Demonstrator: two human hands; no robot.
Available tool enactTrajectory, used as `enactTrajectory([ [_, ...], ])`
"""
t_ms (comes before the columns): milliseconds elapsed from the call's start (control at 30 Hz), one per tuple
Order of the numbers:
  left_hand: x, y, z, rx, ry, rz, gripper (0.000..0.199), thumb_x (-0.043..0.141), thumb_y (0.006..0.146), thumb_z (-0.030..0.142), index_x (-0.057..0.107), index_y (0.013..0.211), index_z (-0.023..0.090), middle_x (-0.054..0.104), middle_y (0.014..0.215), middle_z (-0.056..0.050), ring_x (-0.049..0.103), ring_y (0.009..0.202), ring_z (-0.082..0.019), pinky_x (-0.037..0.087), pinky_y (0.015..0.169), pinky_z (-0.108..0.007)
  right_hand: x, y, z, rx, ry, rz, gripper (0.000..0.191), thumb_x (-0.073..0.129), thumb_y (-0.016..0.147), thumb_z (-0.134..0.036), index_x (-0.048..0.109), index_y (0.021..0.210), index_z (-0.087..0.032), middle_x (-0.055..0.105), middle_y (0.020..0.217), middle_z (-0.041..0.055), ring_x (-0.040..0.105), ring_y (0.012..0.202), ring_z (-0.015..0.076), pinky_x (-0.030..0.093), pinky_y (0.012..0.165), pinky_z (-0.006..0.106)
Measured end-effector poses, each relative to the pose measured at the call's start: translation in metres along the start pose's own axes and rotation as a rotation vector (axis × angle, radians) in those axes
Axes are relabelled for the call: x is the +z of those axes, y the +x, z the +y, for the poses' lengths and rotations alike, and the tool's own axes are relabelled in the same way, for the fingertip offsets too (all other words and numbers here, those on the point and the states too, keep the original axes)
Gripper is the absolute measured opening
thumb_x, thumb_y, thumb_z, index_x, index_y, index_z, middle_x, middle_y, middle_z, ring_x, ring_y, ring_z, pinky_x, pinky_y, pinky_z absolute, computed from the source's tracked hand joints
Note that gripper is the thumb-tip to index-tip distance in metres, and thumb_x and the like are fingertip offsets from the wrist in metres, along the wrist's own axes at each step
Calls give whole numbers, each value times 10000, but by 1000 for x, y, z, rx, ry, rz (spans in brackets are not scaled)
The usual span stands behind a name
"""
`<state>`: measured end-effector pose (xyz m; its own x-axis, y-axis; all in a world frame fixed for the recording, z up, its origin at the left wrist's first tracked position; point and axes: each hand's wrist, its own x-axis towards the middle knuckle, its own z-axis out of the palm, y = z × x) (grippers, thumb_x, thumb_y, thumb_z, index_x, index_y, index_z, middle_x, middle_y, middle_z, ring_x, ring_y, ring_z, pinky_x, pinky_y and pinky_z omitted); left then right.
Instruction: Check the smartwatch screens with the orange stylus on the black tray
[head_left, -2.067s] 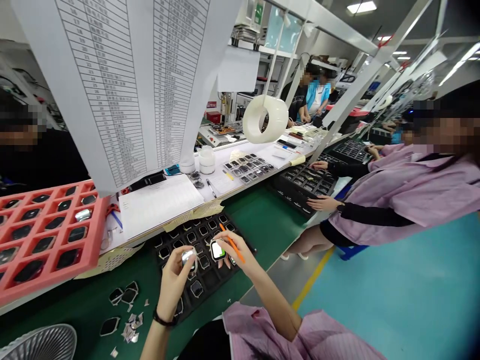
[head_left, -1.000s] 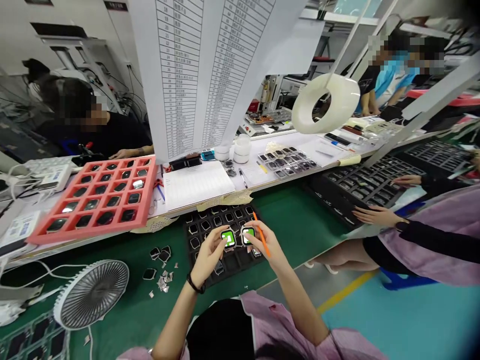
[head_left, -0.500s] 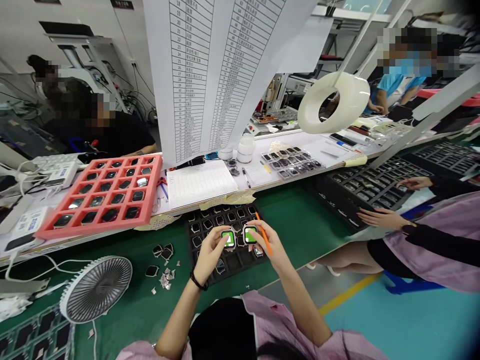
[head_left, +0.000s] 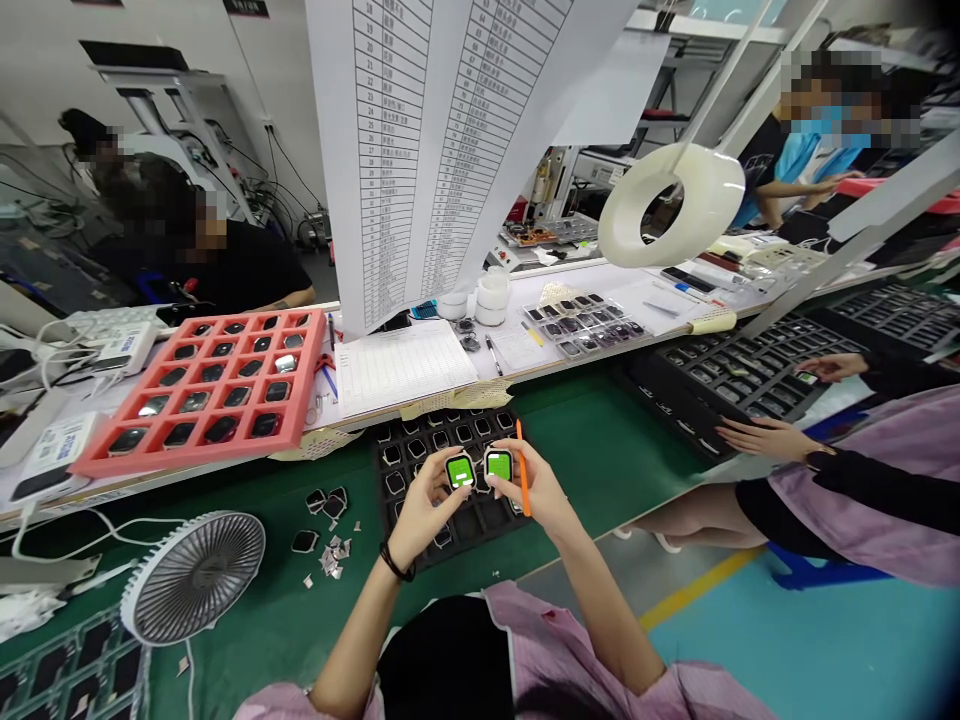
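Observation:
Above a black foam tray (head_left: 480, 522) full of watches, I hold up two smartwatches side by side. My left hand (head_left: 426, 505) is closed on one smartwatch (head_left: 460, 468), its lit screen green with white patches. In my right hand (head_left: 541, 488) is the other smartwatch (head_left: 498, 465), also lit green, with the thumb at its lower edge. The same hand keeps a thin orange stick (head_left: 523, 475) between its fingers, pointing upward; I cannot make out what kind of tool it is.
A pink foam tray (head_left: 306, 385) of watches stands on the shelf at left. Below it are a small fan (head_left: 191, 580) and loose watch parts (head_left: 334, 555). A tape roll (head_left: 709, 205) hangs ahead. At right, a co-worker's hands (head_left: 772, 440) reach over black trays.
My left thumb has slid from the screen to the left watch's lower edge. My right thumb has moved lower, and the orange stick stands more upright. The co-worker's far hand has picked up a watch.

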<state>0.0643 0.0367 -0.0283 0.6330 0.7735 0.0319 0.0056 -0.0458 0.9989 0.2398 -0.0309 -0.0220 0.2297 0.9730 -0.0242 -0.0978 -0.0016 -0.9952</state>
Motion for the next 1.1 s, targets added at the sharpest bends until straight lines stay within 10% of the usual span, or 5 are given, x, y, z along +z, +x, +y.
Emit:
enactTrajectory([
  [167,-1,0,1,-7,-42,-13,462,584,858,378,454,1274,227,515,1315,-120,589,1057,-232,518,855,-355,0,0,0,-23,-12,-3,437,755,700,-277,545,1083,-262,587,984,29,613,807,164,545,674,281],
  [667,2,0,-1,13,10,55,357,588,855,343,520,1173,196,592,1151,-104,595,1004,-212,527,790,-314,11,0,-6,14,34,193,296,727,717,-453,615,864,-222,440,659,-49,371,449,65,431,376,203],
  [1100,-1,-1,3,-1,-39,12,429,533,884,334,432,1288,228,488,1351,-115,565,1129,-215,512,886,-336,4,0,0,-27,56,-4,421,764,695,-292,561,1062,-258,568,910,-1,578,636,114,525,646,279],
])
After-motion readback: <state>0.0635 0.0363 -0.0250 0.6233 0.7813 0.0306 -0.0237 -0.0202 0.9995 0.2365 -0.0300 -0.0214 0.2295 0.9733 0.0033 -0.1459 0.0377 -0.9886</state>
